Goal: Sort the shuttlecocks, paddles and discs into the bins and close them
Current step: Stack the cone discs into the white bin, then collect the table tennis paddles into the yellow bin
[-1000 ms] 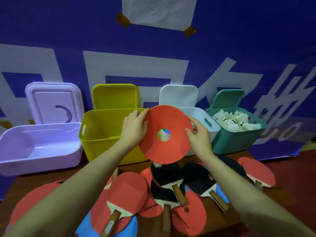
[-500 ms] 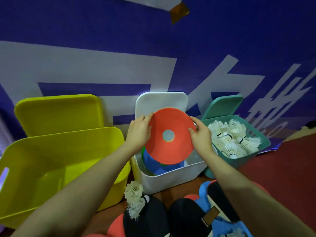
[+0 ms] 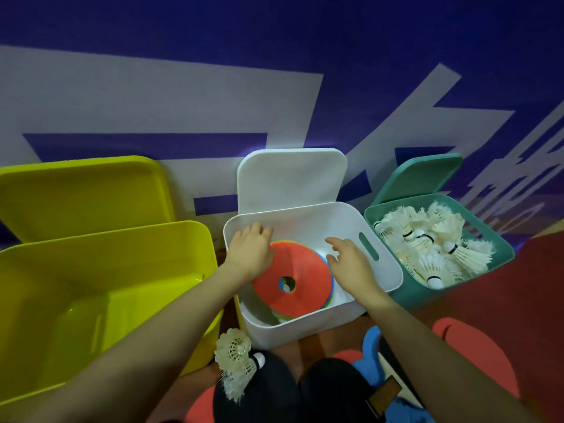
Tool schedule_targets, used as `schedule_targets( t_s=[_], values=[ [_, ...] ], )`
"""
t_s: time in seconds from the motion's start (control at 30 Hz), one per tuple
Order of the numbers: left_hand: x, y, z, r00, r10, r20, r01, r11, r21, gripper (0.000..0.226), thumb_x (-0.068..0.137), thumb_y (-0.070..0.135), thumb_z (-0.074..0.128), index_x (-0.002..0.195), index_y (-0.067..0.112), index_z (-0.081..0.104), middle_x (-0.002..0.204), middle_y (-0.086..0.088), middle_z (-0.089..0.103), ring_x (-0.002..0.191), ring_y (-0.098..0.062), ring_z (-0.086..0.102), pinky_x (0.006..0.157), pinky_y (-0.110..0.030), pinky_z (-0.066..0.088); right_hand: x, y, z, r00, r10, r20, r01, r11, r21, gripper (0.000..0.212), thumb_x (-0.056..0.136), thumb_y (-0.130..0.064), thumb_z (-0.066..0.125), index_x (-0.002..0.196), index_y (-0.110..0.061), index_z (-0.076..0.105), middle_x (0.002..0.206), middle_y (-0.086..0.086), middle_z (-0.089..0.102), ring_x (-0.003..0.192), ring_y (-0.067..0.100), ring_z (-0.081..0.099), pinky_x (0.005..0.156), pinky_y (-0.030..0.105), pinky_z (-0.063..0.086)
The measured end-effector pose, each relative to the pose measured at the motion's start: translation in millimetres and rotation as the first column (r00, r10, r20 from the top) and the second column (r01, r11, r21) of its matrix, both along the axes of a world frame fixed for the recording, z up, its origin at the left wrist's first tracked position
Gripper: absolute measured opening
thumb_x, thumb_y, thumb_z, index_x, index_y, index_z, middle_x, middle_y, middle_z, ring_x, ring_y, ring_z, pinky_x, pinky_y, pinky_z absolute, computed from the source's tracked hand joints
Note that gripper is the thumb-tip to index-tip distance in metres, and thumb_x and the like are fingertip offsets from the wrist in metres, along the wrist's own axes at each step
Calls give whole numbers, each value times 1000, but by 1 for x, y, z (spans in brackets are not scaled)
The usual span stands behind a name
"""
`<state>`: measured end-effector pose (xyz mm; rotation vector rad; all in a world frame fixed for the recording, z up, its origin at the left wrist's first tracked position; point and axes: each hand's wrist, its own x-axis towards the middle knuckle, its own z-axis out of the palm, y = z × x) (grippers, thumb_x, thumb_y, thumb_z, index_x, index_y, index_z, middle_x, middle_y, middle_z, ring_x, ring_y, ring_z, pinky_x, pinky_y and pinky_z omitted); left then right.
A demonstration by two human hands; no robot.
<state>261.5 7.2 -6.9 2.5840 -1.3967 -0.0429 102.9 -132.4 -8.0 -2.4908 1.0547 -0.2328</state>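
An orange disc (image 3: 300, 280) with a centre hole lies on top of a stack of coloured discs inside the white bin (image 3: 308, 326). My left hand (image 3: 250, 253) rests on the disc's left edge, fingers curled over the rim of the stack. My right hand (image 3: 349, 262) hovers just right of the disc, fingers relaxed and holding nothing. The white bin's lid (image 3: 291, 178) stands upright behind it. Black paddles (image 3: 259, 392) and one loose shuttlecock (image 3: 236, 361) lie on the table in front.
A big yellow bin (image 3: 100, 288), with nothing in it, stands left, its lid (image 3: 82, 190) upright. A teal bin (image 3: 488, 270) full of shuttlecocks (image 3: 427, 245) stands right, lid (image 3: 421, 177) up. Red and blue discs (image 3: 476, 355) lie at the front right. A blue banner hangs behind.
Both hands lowered the orange disc from above the white bin onto the stack inside it. My right hand has let go and drawn slightly away.
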Motion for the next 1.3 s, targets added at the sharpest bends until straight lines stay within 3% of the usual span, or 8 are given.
schedule_targets(
  t_s=[0.13, 0.27, 0.5, 0.6, 0.77, 1.0, 1.2, 1.3],
  values=[
    [-17, 26, 12, 998, -21, 67, 25, 998, -60, 38, 89, 26, 54, 122, 8, 53, 112, -15, 55, 104, -36, 54, 85, -40, 39, -9, 16, 7, 996, 73, 56, -72, 997, -11, 40, 90, -9, 49, 128, -18, 55, 119, 11, 56, 104, 33, 57, 90, 43, 45],
    [-41, 55, 26, 993, 11, 117, -2, 997, -80, 31, 70, 20, 76, 95, 5, 66, 83, -15, 63, 73, -38, 63, 60, -41, 48, -29, 33, 18, 980, 161, 117, -159, 987, -28, 38, 89, -8, 49, 125, -17, 57, 116, 11, 57, 101, 32, 58, 89, 43, 46],
    [-101, 99, 45, 981, 121, 154, -96, 982, -161, 38, 86, 25, 61, 120, 8, 59, 108, -16, 61, 98, -37, 56, 80, -41, 41, -71, 61, 33, 911, 306, 276, -296, 952, -77, 31, 90, -12, 52, 119, -16, 62, 108, 5, 61, 95, 21, 59, 84, 34, 47],
    [-121, 119, 43, 974, 127, 188, -96, 982, -163, 33, 83, 23, 61, 113, 8, 63, 101, -14, 63, 91, -36, 58, 74, -41, 44, -85, 78, 28, 870, 313, 381, -338, 941, -3, 27, 89, -10, 54, 114, -12, 65, 106, 6, 63, 86, 15, 57, 84, 32, 47],
    [-150, 153, 21, 952, 182, 247, -161, 982, -102, 38, 77, 33, 39, 89, 11, 68, 78, -7, 61, 69, -31, 59, 59, -34, 46, -102, 112, 2, 812, 356, 463, -461, 877, 134, 24, 89, -6, 55, 109, -11, 67, 103, 4, 64, 88, 16, 59, 82, 28, 47],
    [-171, 182, -24, 953, 301, 42, -299, 953, -54, 35, 82, 32, 50, 104, 11, 67, 95, -11, 62, 88, -35, 59, 71, -39, 44, -101, 147, -38, 812, 453, 368, -528, 839, 132, 26, 89, -10, 57, 113, -12, 66, 100, 4, 62, 83, 14, 58, 79, 33, 50],
    [-170, 188, -66, 889, 421, -180, -429, 903, -10, 34, 91, 41, 52, 116, 20, 61, 111, -6, 56, 109, -27, 50, 85, -34, 36, -74, 161, -64, 821, 569, 47, -569, 809, 148, 49, 94, -24, 51, 141, -30, 38, 120, 4, 53, 105, 24, 55, 85, 39, 48],
    [-166, 184, -84, 857, 439, -271, -466, 884, -41, 39, 88, 45, 56, 118, 21, 61, 113, -4, 58, 111, -25, 50, 87, -35, 36, -60, 165, -75, 830, 557, 31, -558, 828, 62, 50, 95, -26, 50, 142, -30, 35, 121, 6, 53, 107, 26, 54, 81, 40, 47]
  ],
)
